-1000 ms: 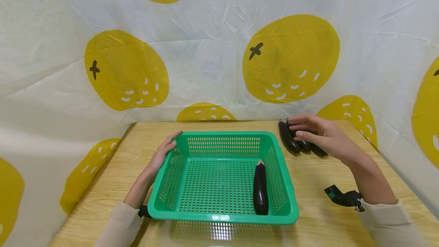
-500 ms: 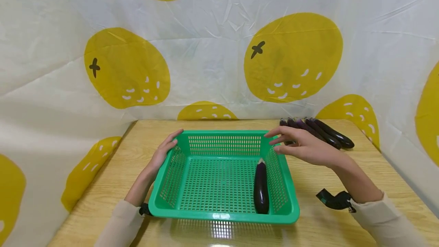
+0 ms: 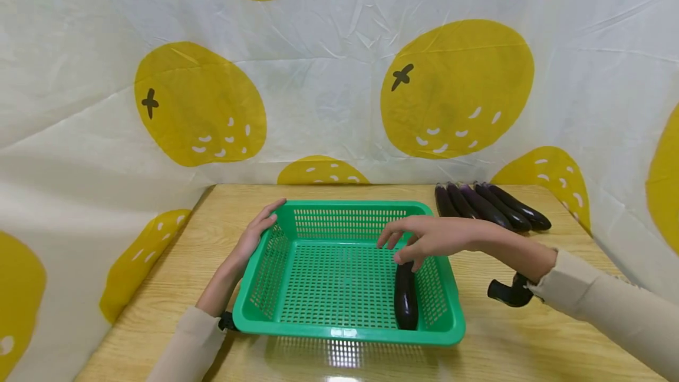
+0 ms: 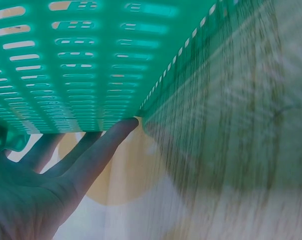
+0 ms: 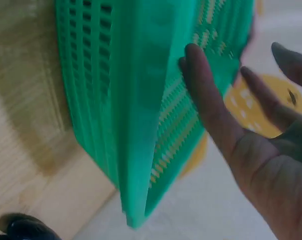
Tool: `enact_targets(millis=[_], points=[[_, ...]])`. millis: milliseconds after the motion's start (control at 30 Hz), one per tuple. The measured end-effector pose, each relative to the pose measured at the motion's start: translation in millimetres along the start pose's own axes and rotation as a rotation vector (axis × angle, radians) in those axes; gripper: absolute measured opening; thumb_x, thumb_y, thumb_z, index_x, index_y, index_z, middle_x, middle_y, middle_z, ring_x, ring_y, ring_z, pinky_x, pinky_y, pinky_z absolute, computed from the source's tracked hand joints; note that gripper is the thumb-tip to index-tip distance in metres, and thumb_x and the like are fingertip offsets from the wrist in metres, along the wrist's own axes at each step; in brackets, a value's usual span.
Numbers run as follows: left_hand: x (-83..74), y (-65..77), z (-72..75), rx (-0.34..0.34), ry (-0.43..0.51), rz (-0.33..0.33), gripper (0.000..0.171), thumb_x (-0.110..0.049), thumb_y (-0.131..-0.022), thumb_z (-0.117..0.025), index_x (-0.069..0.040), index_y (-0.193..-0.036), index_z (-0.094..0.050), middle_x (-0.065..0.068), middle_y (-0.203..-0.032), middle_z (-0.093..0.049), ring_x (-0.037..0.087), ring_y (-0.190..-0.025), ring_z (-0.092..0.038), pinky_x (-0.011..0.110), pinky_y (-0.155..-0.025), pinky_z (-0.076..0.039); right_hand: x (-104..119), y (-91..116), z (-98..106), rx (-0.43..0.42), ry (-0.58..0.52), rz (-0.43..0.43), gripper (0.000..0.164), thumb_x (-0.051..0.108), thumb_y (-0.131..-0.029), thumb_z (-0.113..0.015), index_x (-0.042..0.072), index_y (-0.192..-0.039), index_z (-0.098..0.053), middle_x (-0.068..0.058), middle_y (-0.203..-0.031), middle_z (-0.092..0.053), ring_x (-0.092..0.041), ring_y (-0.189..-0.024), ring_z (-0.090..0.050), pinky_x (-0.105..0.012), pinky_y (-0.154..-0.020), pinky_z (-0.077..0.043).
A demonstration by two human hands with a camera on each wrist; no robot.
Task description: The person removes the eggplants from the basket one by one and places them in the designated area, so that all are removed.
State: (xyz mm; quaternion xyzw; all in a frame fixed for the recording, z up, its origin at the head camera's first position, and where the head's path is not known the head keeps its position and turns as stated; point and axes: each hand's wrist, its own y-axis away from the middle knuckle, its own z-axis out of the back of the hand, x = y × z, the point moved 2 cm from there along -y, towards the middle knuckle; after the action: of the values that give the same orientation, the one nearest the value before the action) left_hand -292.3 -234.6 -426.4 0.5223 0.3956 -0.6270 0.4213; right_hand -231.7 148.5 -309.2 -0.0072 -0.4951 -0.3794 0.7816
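A green perforated plastic basket [image 3: 345, 333] sits on the table, one dark purple eggplant [image 3: 405, 299] lying lengthwise inside by its right wall. My left hand [image 3: 253, 237] holds the basket's left rim near the far corner. The left wrist view shows the fingers of that hand [image 4: 65, 175] spread and straight along the outside of the wall. My right hand [image 3: 424, 237] hovers over the right rim, fingers hanging down above the eggplant's stem end, which they partly hide. In the right wrist view this hand [image 5: 261, 150] has its fingers apart, holding nothing.
Several more eggplants [image 3: 485, 205] lie side by side at the table's back right. The wooden table [image 3: 530, 252] ends at a white cloth [image 3: 329, 93] printed with yellow fruit, hanging behind and at the sides. A black strap [image 3: 511, 292] hangs at the right wrist.
My right hand has moved left and nearer, from the eggplants at the back right to above the one in the basket. My left hand and the basket stay in place.
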Motion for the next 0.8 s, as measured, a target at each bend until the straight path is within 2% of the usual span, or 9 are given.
enact_targets(millis=[100, 233, 300, 400, 467, 633, 700, 800], points=[[0.3, -0.3, -0.4, 0.0, -0.005, -0.001, 0.053, -0.033, -0.114, -0.031, -0.022, -0.166, -0.026, 0.008, -0.173, -0.021, 0.034, -0.155, -0.026, 0.031, -0.112, -0.034, 5, -6, -7, 0.042, -0.032, -0.115, 0.031, 0.021, -0.102, -0.065, 0.017, -0.133, -0.061, -0.014, -0.129, -0.059, -0.029, -0.108, -0.066, -0.043, -0.088, -0.06], [0.9, -1.4, 0.4, -0.004, -0.004, -0.014, 0.053, -0.033, -0.114, -0.03, -0.021, -0.166, -0.026, 0.009, -0.172, -0.022, 0.034, -0.154, -0.027, 0.025, -0.109, -0.036, 7, -14, -14, 0.081, 0.001, -0.221, 0.031, 0.019, -0.101, -0.066, 0.015, -0.131, -0.06, -0.013, -0.12, -0.064, -0.03, -0.106, -0.066, -0.047, -0.089, -0.06], [1.2, -1.9, 0.6, -0.006, -0.002, -0.014, 0.053, -0.033, -0.114, -0.031, -0.022, -0.165, -0.027, 0.008, -0.172, -0.023, 0.033, -0.154, -0.027, 0.021, -0.107, -0.037, 7, -17, -16, 0.099, 0.025, -0.256, 0.033, 0.018, -0.101, -0.066, 0.014, -0.134, -0.059, -0.017, -0.131, -0.061, -0.033, -0.111, -0.066, -0.048, -0.089, -0.06], [1.3, -2.9, 0.2, -0.004, -0.01, -0.011, 0.053, -0.034, -0.114, -0.032, -0.023, -0.165, -0.028, 0.006, -0.172, -0.024, 0.032, -0.155, -0.027, 0.02, -0.106, -0.037, 5, -22, -19, 0.119, 0.04, -0.307, 0.037, 0.017, -0.101, -0.066, 0.014, -0.138, -0.059, -0.025, -0.15, -0.047, -0.041, -0.119, -0.065, -0.049, -0.089, -0.06], [1.0, -3.1, 0.2, -0.005, -0.009, -0.007, 0.052, -0.034, -0.114, -0.033, -0.023, -0.165, -0.029, 0.006, -0.171, -0.024, 0.031, -0.155, -0.027, 0.024, -0.108, -0.036, 5, -26, -20, 0.132, 0.063, -0.335, 0.04, 0.017, -0.101, -0.067, 0.013, -0.14, -0.058, -0.026, -0.153, -0.042, -0.044, -0.12, -0.064, -0.051, -0.088, -0.06], [1.4, -2.2, 0.4, -0.005, 0.002, -0.008, 0.053, -0.033, -0.114, -0.031, -0.021, -0.165, -0.028, 0.008, -0.172, -0.023, 0.034, -0.156, -0.024, 0.046, -0.12, -0.027, 8, -36, -21, 0.171, 0.137, -0.398, 0.036, 0.018, -0.101, -0.068, 0.013, -0.136, -0.06, -0.018, -0.144, -0.052, -0.051, -0.12, -0.062, -0.056, -0.088, -0.059], [0.7, -1.4, 0.2, -0.008, -0.002, -0.007, 0.053, -0.034, -0.114, -0.032, -0.021, -0.165, -0.028, 0.008, -0.172, -0.023, 0.034, -0.156, -0.024, 0.049, -0.121, -0.026, 9, -39, -21, 0.189, 0.153, -0.405, 0.032, 0.019, -0.101, -0.066, 0.014, -0.133, -0.062, -0.015, -0.144, -0.054, -0.053, -0.122, -0.061, -0.057, -0.089, -0.059], [0.0, -0.9, 0.2, -0.014, -0.015, -0.005, 0.053, -0.035, -0.113, -0.033, -0.023, -0.165, -0.029, 0.006, -0.172, -0.024, 0.033, -0.155, -0.026, 0.047, -0.119, -0.028, 11, -43, -21, 0.21, 0.154, -0.405, 0.027, 0.02, -0.102, -0.065, 0.015, -0.129, -0.066, -0.012, -0.143, -0.057, -0.054, -0.124, -0.059, -0.057, -0.089, -0.059]])
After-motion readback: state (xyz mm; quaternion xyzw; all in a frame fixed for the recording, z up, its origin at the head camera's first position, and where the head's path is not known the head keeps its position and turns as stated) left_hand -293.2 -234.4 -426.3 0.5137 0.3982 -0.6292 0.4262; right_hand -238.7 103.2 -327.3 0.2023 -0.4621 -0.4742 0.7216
